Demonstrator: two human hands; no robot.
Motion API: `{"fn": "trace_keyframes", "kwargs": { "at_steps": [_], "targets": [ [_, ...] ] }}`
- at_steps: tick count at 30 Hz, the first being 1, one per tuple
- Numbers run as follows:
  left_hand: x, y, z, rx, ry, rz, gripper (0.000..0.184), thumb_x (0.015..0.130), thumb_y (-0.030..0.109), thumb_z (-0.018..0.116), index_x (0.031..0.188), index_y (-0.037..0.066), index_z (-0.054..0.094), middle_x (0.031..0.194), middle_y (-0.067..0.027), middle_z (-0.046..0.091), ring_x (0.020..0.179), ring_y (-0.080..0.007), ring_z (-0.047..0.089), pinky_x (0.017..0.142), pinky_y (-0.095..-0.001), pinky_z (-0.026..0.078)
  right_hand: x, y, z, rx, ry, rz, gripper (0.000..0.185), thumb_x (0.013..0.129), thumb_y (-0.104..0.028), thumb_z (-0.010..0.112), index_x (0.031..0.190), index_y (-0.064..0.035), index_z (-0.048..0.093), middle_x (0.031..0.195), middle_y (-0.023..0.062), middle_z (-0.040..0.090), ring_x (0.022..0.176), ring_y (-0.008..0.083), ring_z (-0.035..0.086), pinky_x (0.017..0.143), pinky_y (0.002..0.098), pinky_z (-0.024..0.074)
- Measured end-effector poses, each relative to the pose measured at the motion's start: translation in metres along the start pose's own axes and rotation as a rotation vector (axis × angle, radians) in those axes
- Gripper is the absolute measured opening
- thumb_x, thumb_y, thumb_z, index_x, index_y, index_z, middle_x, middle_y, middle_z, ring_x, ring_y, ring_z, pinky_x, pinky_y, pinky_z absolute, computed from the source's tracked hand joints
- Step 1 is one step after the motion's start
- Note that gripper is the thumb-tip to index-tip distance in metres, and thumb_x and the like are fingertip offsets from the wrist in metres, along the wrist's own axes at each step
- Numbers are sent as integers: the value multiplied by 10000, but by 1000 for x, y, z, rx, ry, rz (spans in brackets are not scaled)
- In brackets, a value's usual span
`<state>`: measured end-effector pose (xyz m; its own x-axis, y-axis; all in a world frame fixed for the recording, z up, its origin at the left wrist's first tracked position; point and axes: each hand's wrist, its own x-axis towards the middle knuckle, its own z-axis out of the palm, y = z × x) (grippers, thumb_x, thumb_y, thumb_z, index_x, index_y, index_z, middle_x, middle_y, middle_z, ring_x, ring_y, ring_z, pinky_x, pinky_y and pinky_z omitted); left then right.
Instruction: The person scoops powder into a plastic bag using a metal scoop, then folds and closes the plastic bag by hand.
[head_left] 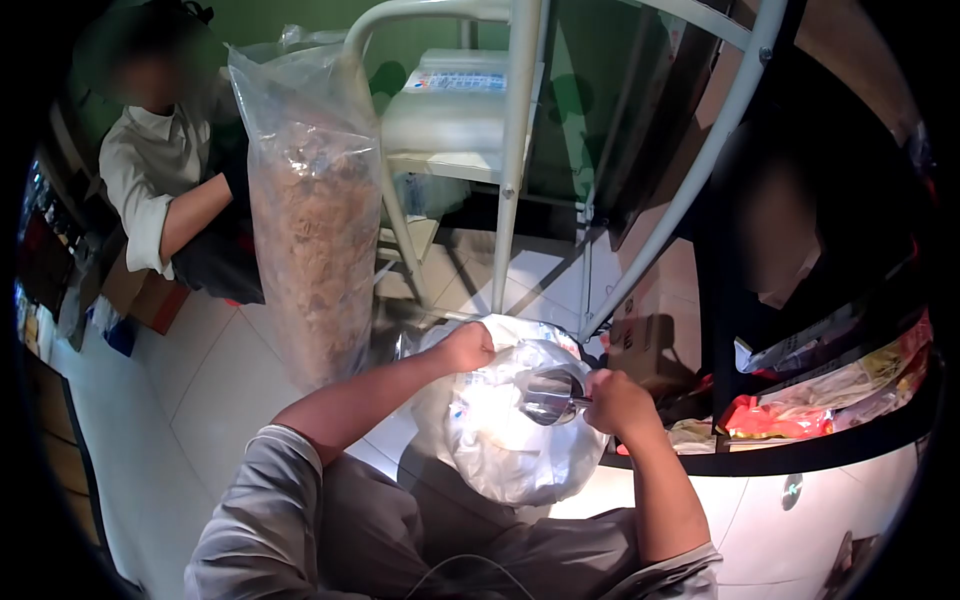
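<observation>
A white plastic bag (pixel 510 470) stands on the floor in front of my knees, its top bunched and brightly lit. My left hand (pixel 468 347) is closed on the bag's far left rim. In my right hand (pixel 620 403) is the handle of a shiny metal scoop (pixel 548 398), its bowl over the bag's mouth. Glare hides what the bag holds. Beyond my left forearm rises a tall clear plastic sack (pixel 312 220) full of brown, flaky pieces.
A person in a white shirt (pixel 160 190) sits behind the sack at the left. White metal rack legs (pixel 508 190) rise just beyond the bag, with wrapped packs (pixel 445 120) on a shelf. A cardboard box (pixel 655 330) and colourful packets (pixel 780 415) lie at the right.
</observation>
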<state>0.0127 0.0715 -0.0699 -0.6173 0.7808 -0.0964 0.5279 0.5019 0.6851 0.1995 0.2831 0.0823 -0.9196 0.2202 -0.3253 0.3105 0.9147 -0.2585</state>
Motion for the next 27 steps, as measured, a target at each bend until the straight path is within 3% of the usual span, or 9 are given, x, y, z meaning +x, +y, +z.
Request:
{"fn": "trace_keyframes", "kwargs": {
  "at_steps": [3,5,6,10,17,27],
  "targets": [
    [0,-14,-5,36,-24,-128,182,714,144,697,803,-15,694,819,-201,649,850,-337,638,761,-399,505,9,9,4,-5,-77,54,233,671,-105,670,900,-66,653,973,191,664,938,367,643,829,426,518],
    [-10,-5,-13,77,-12,-146,183,761,180,680,794,0,679,837,-185,662,830,-325,643,749,-406,500,21,20,14,-15,-144,-104,275,662,-122,698,923,-58,640,968,180,667,938,357,644,829,416,519],
    [-13,-8,-13,54,-9,-90,172,783,178,671,816,9,671,840,-177,664,828,-325,643,750,-403,499,23,19,11,-22,-230,-99,316,711,-90,611,1024,-80,654,1066,189,651,1050,329,618,915,377,500],
    [-25,0,-17,-30,-15,-84,136,846,165,632,901,41,648,861,-152,670,828,-328,642,752,-395,498,25,12,1,-4,-272,-89,290,716,-93,609,1001,-83,664,1079,198,648,1055,335,618,907,393,503],
    [-33,4,-16,-22,37,21,115,878,133,593,942,51,641,876,-147,669,842,-332,641,756,-394,497,32,13,6,-74,-364,-29,327,729,-107,602,1041,-29,657,1141,229,629,1081,353,609,914,406,503],
    [-38,-11,-29,-20,-12,-69,209,878,219,631,912,15,660,874,-174,669,821,-339,645,753,-398,500,40,-5,0,-186,-384,-85,422,737,-110,606,1128,44,623,1221,247,593,1146,348,582,970,381,480]
  ]
}}
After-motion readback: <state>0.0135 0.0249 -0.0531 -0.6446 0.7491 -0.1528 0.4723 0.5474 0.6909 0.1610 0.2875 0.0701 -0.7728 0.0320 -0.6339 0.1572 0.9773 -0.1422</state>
